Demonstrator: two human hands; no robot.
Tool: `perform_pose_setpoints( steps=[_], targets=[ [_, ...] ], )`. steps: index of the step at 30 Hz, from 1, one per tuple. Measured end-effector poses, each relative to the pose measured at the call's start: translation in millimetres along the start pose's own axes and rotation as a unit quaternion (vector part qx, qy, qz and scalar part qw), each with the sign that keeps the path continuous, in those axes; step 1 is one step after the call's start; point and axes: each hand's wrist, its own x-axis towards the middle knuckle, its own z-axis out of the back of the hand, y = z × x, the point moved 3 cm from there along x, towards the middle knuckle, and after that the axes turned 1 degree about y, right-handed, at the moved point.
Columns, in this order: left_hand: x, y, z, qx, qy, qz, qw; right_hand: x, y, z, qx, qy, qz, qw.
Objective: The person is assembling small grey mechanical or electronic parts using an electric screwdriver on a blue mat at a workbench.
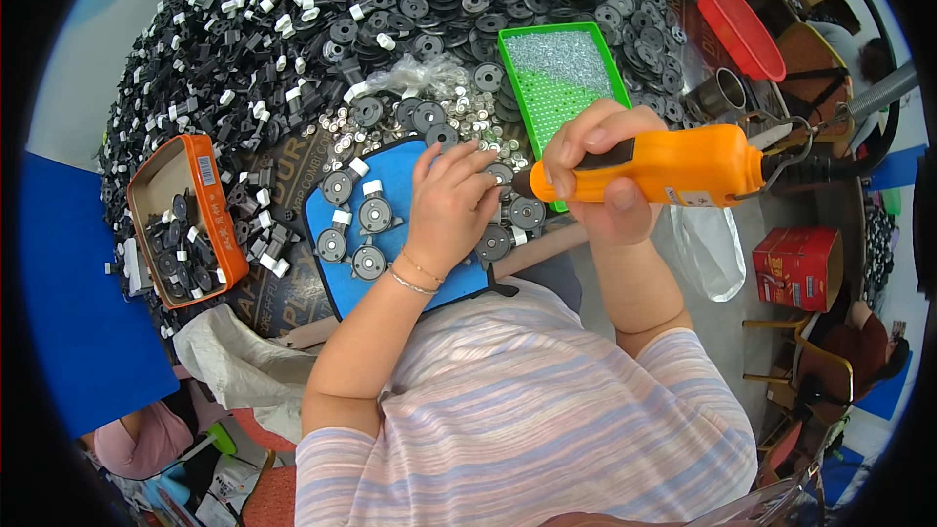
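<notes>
My right hand [607, 168] is closed round the body of an orange electric screwdriver [695, 164], whose dark tip points left toward my left hand. My left hand [451, 200] is over the blue mat [390, 141], its fingers bent and bunched beside the screwdriver tip. What those fingers hold is mostly hidden; a small dark disc [500, 174] shows at their tips. Left of this hand, several round black parts with white tabs [374, 214] lie on the mat. Two more round parts, one of them a dark disc [527, 213], sit just below the screwdriver tip.
A green tray [561, 98] of small screws stands beyond my right hand. Black discs and tabbed parts [224, 68] are heaped across the far table. An orange-rimmed box [229, 244] of parts is at left. A red basin [740, 29] and metal cup [720, 93] stand at right.
</notes>
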Motion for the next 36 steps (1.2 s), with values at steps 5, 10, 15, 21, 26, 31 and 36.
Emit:
perform_pose_setpoints(
  steps=[5, 10, 15, 21, 26, 31, 36],
  targets=[
    [-0.7, -1.2, 0.5, 0.005, -0.004, -0.002, 1.000, -0.1, -0.1, -0.5, 0.003, -0.003, -0.003, 1.000],
    [-1.7, -0.3, -0.6, 0.005, -0.006, -0.001, 1.000, -0.9, -1.1, -0.9, 0.005, -0.004, -0.003, 1.000],
    [-3.0, 0.3, -3.4, -0.002, -0.002, 0.001, 1.000, -2.3, -2.8, -0.4, 0.004, 0.000, -0.003, 1.000],
    [-5.2, 4.6, -8.0, -0.017, 0.010, 0.000, 1.000, -3.1, -4.5, -0.9, -0.003, 0.002, 0.000, 1.000],
    [-0.8, 6.7, -1.0, -0.059, 0.052, 0.019, 0.997, -4.0, -8.5, 0.9, 0.003, -0.016, -0.001, 1.000],
    [6.8, 17.6, -1.7, -0.101, 0.129, 0.045, 0.986, -6.7, -17.3, 1.8, -0.074, -0.008, -0.003, 0.997],
    [8.2, 25.2, -9.6, -0.127, 0.197, 0.041, 0.971, -8.8, -21.6, 0.7, -0.115, 0.006, -0.010, 0.993]
  ],
)
